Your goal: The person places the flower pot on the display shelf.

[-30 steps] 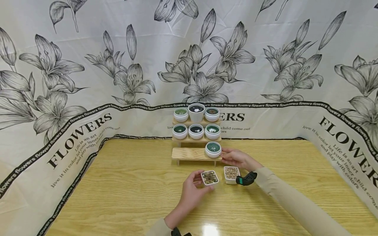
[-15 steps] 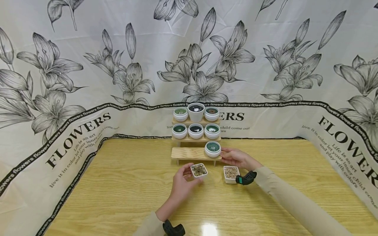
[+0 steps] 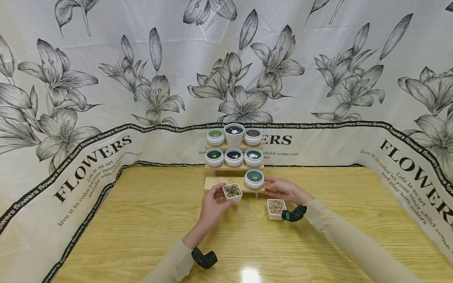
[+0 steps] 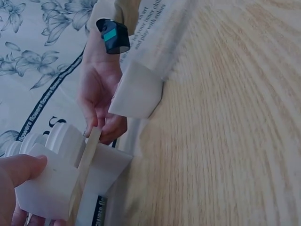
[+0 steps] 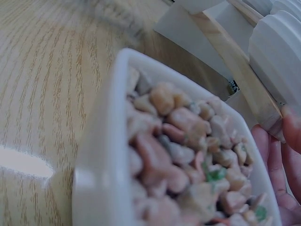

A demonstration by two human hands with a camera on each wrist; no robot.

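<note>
My left hand (image 3: 210, 206) grips a square white pot (image 3: 233, 196) with brownish pebbles in it. This pot is at the front edge of the lowest board of a tiered wooden stand (image 3: 216, 181); whether it touches the board I cannot tell. In the left wrist view, my left thumb (image 4: 28, 167) lies on the white pot (image 4: 51, 188) beside the board (image 4: 86, 165). My right hand (image 3: 283, 190) pinches the right end of that board, thumb above and fingers below. A round white pot (image 3: 254, 180) with a green top sits beside it.
A second square pot (image 3: 277, 209) of pinkish pebbles stands on the table (image 3: 148, 220) under my right wrist. Round white pots (image 3: 233, 157) fill the middle tier, with more white pots (image 3: 234, 135) on the top one. A flower-print cloth (image 3: 159, 149) hangs behind.
My left hand has carried the square pot left and away from me, from the table's front area to the lowest board. My right hand stays on the board's end.
</note>
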